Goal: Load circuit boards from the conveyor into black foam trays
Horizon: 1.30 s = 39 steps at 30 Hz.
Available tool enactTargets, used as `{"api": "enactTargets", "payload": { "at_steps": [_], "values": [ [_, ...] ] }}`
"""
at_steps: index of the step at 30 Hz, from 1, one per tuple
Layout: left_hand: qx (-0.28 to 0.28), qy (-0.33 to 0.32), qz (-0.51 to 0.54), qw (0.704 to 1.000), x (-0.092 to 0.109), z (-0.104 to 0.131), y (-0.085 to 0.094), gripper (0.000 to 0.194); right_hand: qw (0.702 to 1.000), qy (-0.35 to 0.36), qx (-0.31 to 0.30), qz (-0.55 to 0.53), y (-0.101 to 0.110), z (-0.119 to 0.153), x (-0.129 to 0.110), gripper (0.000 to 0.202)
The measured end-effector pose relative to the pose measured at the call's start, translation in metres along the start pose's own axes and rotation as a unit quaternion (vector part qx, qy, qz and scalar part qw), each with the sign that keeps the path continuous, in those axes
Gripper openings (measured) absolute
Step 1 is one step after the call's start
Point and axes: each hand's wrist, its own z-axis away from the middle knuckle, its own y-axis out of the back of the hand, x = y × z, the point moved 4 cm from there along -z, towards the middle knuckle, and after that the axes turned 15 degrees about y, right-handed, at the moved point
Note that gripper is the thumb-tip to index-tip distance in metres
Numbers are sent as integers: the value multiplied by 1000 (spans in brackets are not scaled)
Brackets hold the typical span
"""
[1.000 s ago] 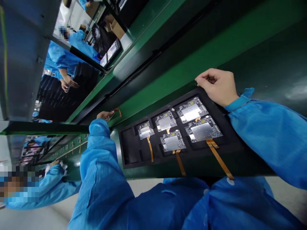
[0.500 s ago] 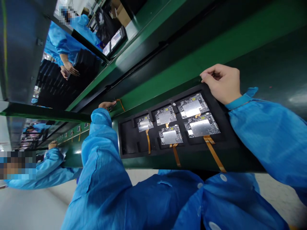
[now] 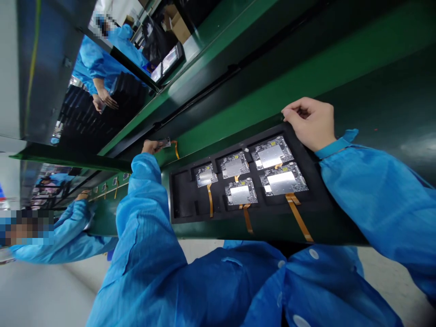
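Observation:
My left hand (image 3: 150,146), reached out far to the left, is closed on a small circuit board (image 3: 165,142). An orange ribbon cable (image 3: 176,149) trails from that board. In front of me lies a black tray (image 3: 182,219) holding several circuit boards with silvery plates, such as one at the right (image 3: 283,182). Orange ribbon cables (image 3: 299,220) hang over its near edge. The tray's left compartment (image 3: 183,195) has no board in it. My right hand (image 3: 311,123) is at the tray's far right corner, thumb and forefinger pinched; whether they grip the rim is hidden.
The tray rests on a long green work surface (image 3: 340,77). Farther left, a row of boards (image 3: 116,181) lies along it, beside a co-worker's sleeve (image 3: 73,222). Across the line, another co-worker's hands (image 3: 105,99) touch a stack of black trays (image 3: 81,118).
The circuit board in my left hand has come up and shows more fully. My right hand stays at the tray corner. The whole view has shifted slightly.

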Motion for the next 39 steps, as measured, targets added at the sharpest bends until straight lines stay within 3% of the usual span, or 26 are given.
{"api": "enactTargets", "payload": {
  "at_steps": [3,6,10,15,18,22,26,30,36,39],
  "values": [
    [28,23,79,996,7,15,4,25,1000,14,5,-2,0,0,2,11],
    [38,-16,151,988,15,47,0,35,999,48,18,-3,1,1,1,8],
    [-4,-149,255,955,21,124,-28,27,992,129,-6,-2,5,4,-22,9],
    [-25,-313,288,905,12,235,-77,47,962,244,-121,-25,-2,24,-76,10],
    [-28,-379,301,875,8,274,-99,49,945,281,-161,-40,-11,39,-93,16],
    [-34,-418,280,864,5,291,-116,41,949,265,-166,-35,-20,49,-90,20],
    [-36,-456,254,852,1,296,-121,30,950,264,-159,-43,-22,53,-88,19],
    [-46,-521,291,801,0,306,-120,30,952,268,-144,-39,-20,55,-90,14],
    [-51,-620,317,716,5,315,-117,35,931,333,-135,-59,-22,57,-89,24],
    [-41,-644,320,693,6,319,-115,33,929,338,-139,-62,-20,58,-87,27]
  ]
}}
